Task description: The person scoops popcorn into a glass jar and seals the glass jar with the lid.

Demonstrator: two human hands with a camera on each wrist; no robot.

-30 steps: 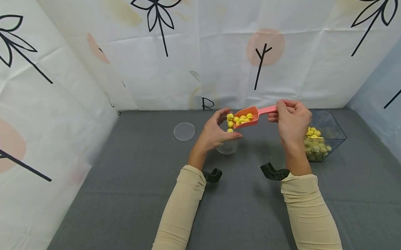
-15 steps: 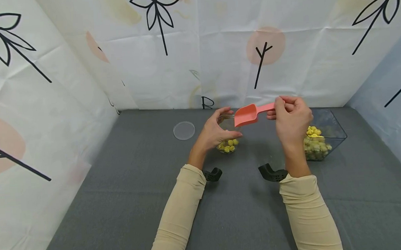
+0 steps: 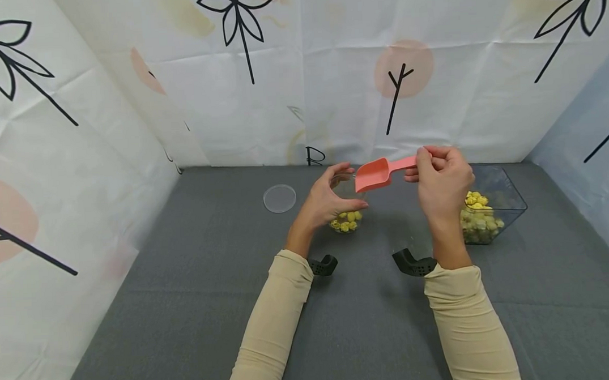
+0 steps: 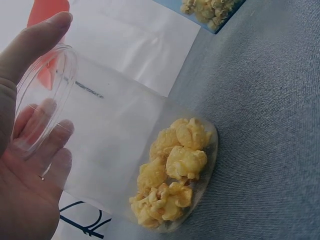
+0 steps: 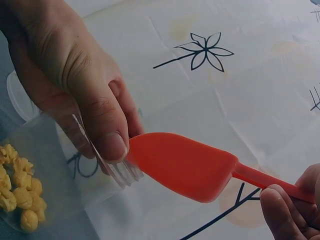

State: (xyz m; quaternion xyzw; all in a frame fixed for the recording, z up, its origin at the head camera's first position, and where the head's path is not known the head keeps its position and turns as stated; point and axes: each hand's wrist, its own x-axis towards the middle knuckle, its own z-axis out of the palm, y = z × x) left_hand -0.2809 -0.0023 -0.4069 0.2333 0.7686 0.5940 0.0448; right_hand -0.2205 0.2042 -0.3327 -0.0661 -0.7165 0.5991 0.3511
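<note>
A second ago the scoop (image 3: 379,174) carried popcorn; now it is empty and tipped at the cup (image 3: 345,205) mouth, and the popcorn (image 4: 172,172) lies in the cup's bottom. So this load is delivered. The left hand (image 3: 325,200) curls around the cup, steadying it on the counter (image 3: 196,274). The right hand (image 3: 442,187) pinches the scoop's handle. More popcorn sits in the bin (image 3: 491,207), right, with the lid (image 3: 279,198) lying apart on the left

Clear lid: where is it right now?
In the head view the clear lid lies flat on the grey mat, left of the left hand and the clear cup it holds, near the back wall.
</note>
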